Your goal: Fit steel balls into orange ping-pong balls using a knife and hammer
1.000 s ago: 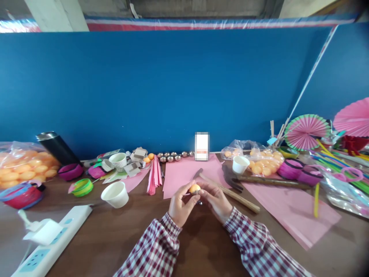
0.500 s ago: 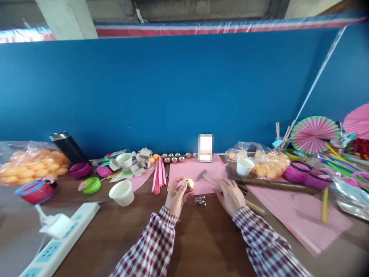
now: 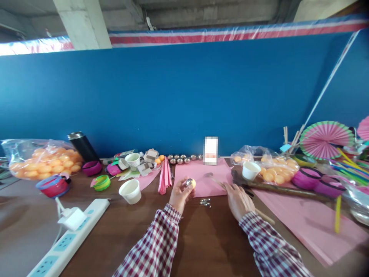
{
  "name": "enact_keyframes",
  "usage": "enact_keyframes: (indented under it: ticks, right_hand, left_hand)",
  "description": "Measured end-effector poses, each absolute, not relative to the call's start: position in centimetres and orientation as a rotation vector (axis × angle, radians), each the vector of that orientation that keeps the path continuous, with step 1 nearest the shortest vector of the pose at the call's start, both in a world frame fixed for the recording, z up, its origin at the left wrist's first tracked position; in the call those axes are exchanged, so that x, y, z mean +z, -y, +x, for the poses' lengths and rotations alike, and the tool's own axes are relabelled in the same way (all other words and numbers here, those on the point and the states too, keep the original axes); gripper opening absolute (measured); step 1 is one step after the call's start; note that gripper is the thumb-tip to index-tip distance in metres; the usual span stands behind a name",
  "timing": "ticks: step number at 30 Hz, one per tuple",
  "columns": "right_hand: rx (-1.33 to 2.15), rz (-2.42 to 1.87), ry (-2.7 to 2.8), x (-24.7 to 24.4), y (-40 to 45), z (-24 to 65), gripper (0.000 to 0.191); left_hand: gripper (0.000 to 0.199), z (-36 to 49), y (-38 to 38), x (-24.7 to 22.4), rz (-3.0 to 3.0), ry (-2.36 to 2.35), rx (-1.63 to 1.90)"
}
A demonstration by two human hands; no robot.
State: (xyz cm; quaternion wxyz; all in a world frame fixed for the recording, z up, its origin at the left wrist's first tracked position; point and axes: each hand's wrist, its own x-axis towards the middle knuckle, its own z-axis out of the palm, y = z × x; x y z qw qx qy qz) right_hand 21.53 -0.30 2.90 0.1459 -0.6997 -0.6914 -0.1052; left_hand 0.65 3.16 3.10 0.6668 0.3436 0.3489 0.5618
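Ball (image 3: 190, 182) — left hand (image 3: 179, 195), hammer (image 3: 218, 182) — right (image 3: 240, 201), blurred rectangle (image 3: 211, 150)

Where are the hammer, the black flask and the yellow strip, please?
hammer (image 3: 264, 217): head view, wooden handle
black flask (image 3: 84, 147): head view, body
yellow strip (image 3: 337, 215): head view, middle

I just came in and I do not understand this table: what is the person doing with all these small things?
The left hand holds up an orange ball with a shiny silvery part. The right hand is over the handle of a hammer; whether it grips is not clear. Small shiny beads lie between the hands, just in front of a pink sheet. Larger silvery balls are lined up behind it, near the blue panel.
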Motion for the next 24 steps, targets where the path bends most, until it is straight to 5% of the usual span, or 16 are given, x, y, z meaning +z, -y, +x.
enact_keyframes:
  ticks: [7, 24]
  right_hand:
    - [-0.303, -1.736, 1.928, 4.3, 1.5, 20.1, 0.028]
    - [-0.406, -1.568, 1.954, 3.8, 2.5, 18.3, 0.039]
  left_hand:
    - [0.045, 0.5, -4.3, 1.5, 0.879, -0.813, 1.377]
    - [0.044, -0.1, -4.8, 1.3, 1.225, -1.095, 1.446]
